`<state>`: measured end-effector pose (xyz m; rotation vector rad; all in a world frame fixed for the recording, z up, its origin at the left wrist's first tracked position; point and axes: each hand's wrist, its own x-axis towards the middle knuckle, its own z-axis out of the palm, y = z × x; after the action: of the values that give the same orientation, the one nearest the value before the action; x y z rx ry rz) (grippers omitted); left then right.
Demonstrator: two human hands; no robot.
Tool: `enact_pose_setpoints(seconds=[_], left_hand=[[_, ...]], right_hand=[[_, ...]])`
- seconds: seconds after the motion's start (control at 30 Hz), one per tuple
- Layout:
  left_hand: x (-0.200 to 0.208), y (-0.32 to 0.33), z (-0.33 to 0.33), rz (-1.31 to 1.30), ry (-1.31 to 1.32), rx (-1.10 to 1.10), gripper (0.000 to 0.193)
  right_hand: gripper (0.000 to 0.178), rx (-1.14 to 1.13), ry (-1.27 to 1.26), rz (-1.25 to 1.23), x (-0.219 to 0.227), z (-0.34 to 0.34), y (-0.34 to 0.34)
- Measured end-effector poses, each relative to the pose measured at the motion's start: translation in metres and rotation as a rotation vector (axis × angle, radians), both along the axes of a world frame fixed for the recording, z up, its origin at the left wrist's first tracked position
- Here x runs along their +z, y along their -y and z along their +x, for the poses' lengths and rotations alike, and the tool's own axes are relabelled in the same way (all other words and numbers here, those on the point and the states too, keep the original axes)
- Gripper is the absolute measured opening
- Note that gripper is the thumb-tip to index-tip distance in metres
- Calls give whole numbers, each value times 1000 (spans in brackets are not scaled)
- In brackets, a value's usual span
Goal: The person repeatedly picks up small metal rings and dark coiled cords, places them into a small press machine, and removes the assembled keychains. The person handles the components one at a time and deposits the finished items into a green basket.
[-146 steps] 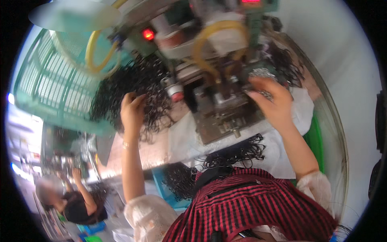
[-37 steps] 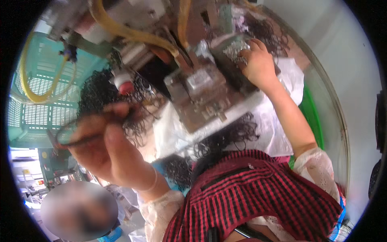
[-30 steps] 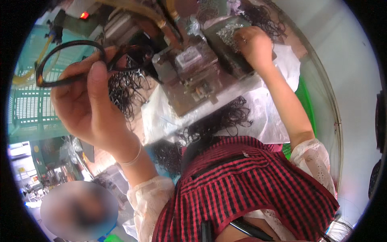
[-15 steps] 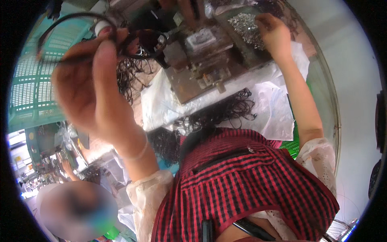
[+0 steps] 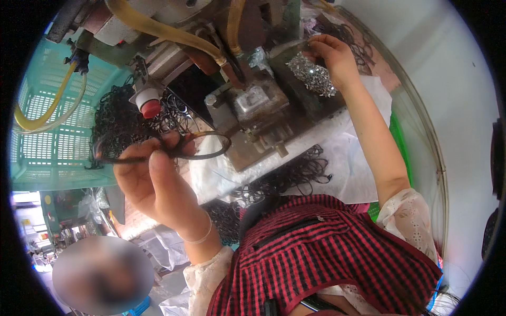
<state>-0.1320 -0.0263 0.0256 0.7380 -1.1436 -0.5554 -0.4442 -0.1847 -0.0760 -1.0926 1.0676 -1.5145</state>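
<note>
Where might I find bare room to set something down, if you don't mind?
A bare patch shows on the crinkled white sheet, between thin curled black frames and the right forearm. Crowded: silvery metal pieces beside the right hand, a tangled black frame heap beyond the left hand.

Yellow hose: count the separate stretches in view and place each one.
3. One stretch curves in front of the teal basket; a second stretch slopes down rightward at the top; a third stretch hangs right of it. Some may join out of view.
</note>
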Motion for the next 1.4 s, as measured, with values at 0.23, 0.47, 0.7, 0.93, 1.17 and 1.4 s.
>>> enact_pose_setpoints(seconds=[0.23, 0.47, 0.7, 0.93, 1.17, 1.4], left_hand=[[-12, 0, 8, 39, -28, -32, 13], [-13, 7, 9, 21, -24, 19, 13], [21, 3, -11, -155, 105, 149, 25], [29, 33, -6, -176, 151, 119, 19], [32, 24, -6, -141, 110, 77, 17], [-15, -18, 20, 349, 353, 10, 11]], right_hand=[[21, 141, -63, -49, 62, 62, -75], [15, -58, -268, -192, 59, 97, -85], [31, 11, -312, -329, 60, 122, -102], [41, 80, -98, -264, 59, 128, -99], [49, 89, -306, -98, 93, 124, -119], [39, 14, -830, -326, 51, 24, -119]])
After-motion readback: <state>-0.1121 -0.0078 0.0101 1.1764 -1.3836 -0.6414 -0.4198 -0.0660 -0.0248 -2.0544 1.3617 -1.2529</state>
